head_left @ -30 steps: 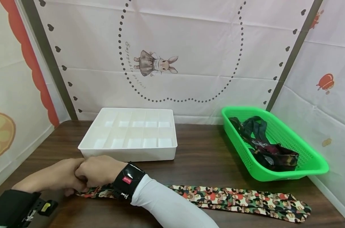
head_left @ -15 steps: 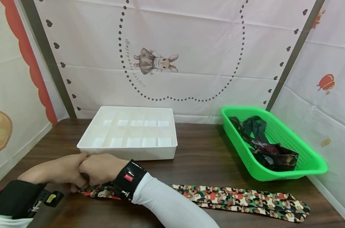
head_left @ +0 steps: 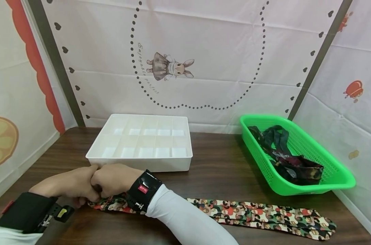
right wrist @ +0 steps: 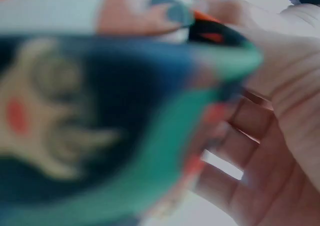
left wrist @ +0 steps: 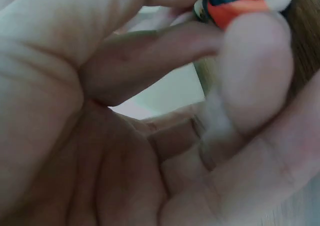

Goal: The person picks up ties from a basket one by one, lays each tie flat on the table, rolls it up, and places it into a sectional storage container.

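Patterned red, green and cream fabric necktie lies along the dark wooden surface; my left hand and right hand pinch its narrow end, fingers curled, barely shifted from a second ago: rolling hardly started

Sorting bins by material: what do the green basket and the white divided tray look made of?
Green basket: likely moulded plastic, with perforated mesh walls and a slight sheen on its smooth rim. White divided tray: probably rigid plastic, smooth, faintly translucent, with thin moulded dividers.
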The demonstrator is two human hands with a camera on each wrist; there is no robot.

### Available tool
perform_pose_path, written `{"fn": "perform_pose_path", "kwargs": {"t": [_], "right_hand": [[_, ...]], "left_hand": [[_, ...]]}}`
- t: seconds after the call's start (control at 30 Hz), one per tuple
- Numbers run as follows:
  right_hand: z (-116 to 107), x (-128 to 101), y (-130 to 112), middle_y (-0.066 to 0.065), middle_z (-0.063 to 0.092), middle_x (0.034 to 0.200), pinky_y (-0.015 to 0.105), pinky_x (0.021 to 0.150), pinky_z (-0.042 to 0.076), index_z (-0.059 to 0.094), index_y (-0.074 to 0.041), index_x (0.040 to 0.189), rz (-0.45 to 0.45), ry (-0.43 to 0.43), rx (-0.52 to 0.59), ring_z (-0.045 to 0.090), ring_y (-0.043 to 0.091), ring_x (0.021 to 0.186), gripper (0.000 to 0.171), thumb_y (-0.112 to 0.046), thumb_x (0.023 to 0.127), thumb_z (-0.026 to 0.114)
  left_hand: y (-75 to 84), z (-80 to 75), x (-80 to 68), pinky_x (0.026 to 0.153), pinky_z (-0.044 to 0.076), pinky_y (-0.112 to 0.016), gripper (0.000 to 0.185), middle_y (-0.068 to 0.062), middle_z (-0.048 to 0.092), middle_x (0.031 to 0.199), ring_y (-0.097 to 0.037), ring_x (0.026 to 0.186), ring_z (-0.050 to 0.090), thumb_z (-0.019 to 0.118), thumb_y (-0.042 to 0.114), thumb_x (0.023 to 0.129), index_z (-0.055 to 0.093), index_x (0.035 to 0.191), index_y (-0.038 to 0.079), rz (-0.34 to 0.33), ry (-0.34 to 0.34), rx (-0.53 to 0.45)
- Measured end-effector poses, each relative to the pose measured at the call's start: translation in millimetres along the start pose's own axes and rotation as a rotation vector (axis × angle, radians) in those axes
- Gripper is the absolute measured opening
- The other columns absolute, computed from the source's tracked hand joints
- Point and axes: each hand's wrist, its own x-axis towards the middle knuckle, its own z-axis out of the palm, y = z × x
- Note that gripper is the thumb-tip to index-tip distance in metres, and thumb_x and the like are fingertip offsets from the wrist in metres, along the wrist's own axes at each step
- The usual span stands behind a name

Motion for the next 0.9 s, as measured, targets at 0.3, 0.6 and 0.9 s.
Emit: {"fn": "perform_pose_path", "kwargs": {"t": [0.3, 0.6, 0.9], "right_hand": [[6, 3, -4, -0.018, 0.061, 0.088, 0.013, 0.067, 0.044, 0.073, -0.028, 0.099, 0.041, 0.005, -0.058, 0.054, -0.002, 0.078, 0.012, -0.028, 0.093, 0.083], [-5, -5, 8, -0.014, 0.061, 0.085, 0.013, 0.066, 0.042, 0.077, -0.023, 0.097, -0.042, -0.004, 0.069, 0.052, 0.0, 0.074, 0.011, -0.016, 0.092, 0.082], [-4, -7, 3, -0.016, 0.062, 0.086, 0.013, 0.067, 0.043, 0.079, -0.028, 0.099, 0.016, -0.002, 0.009, 0.054, 0.0, 0.076, 0.011, -0.023, 0.092, 0.085]], "left_hand": [[-3.7, -4.4, -2.1, 0.048, 0.056, -0.039, 0.044, -0.013, 0.065, 0.076, -0.026, 0.058, 0.065, 0.074, 0.003, 0.081, 0.05, 0.118, 0.003, -0.044, -0.04, -0.032], [-6.1, -2.0, 7.0, 0.044, 0.045, -0.026, 0.031, -0.006, 0.062, 0.072, -0.012, 0.049, 0.052, 0.071, -0.002, 0.081, 0.054, 0.106, 0.002, 0.074, -0.113, -0.09], [-5.1, -0.6, 8.1, 0.042, 0.044, -0.026, 0.029, -0.002, 0.062, 0.071, -0.011, 0.048, 0.052, 0.074, -0.001, 0.085, 0.056, 0.106, 0.004, 0.113, -0.097, -0.045]]}}
